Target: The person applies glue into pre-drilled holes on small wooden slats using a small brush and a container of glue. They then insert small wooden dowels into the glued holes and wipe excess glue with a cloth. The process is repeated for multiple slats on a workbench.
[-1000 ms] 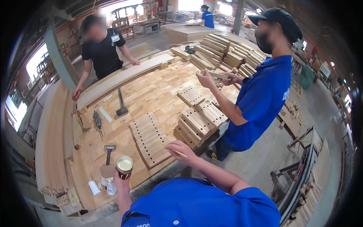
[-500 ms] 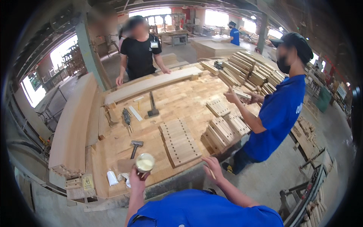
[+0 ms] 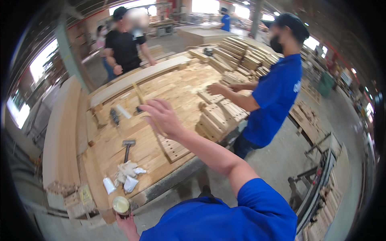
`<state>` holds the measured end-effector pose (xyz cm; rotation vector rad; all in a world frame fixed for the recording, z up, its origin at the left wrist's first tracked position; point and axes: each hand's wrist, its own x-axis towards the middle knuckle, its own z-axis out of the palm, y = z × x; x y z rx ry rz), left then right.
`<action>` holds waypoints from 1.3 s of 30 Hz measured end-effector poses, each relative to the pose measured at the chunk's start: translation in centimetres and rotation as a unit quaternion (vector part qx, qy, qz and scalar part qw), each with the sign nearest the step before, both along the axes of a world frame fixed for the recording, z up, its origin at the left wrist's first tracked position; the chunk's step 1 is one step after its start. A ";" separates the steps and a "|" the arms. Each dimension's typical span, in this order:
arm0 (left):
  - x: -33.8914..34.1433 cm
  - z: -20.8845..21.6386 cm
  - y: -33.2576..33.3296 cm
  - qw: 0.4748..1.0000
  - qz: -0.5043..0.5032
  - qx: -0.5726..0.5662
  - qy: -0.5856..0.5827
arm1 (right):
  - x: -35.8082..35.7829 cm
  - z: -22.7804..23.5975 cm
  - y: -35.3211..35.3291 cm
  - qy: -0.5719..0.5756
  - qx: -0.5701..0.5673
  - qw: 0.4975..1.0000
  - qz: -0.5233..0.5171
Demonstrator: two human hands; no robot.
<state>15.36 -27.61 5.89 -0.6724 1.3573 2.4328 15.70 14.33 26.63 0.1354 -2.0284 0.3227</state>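
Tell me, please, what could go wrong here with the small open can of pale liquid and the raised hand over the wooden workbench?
The left hand holds the small open can of pale liquid past the wooden workbench's edge; it might tip and spill. The right hand hangs open above the drilled wooden slats, close to the co-worker in the blue shirt, so the arms could collide.

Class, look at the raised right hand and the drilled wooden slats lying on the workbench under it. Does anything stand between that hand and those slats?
Nothing visible does. The right hand hovers open above the pale drilled wooden slats, with only air between them. The hammer and white rags lie off to the left; the left hand holds a small round cup.
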 end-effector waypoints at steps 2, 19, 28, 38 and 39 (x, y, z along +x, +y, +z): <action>0.2 0.1 0.3 1.000 -0.009 0.010 -0.004 | -1.1 0.4 0.8 -0.003 -0.008 1.000 -0.012; -0.4 1.3 28.0 0.992 -0.111 0.056 0.036 | -1.8 3.4 15.4 0.040 0.012 0.998 0.053; 1.2 2.5 28.6 0.997 -0.078 0.001 0.013 | -3.5 1.0 18.4 0.002 -0.012 0.998 0.054; -2.4 3.0 27.8 0.996 -0.066 -0.001 0.059 | -4.9 1.3 15.8 0.024 -0.020 0.995 0.098; -3.6 3.0 28.6 0.994 -0.077 0.003 0.079 | -5.0 0.4 15.8 0.028 -0.015 0.989 0.146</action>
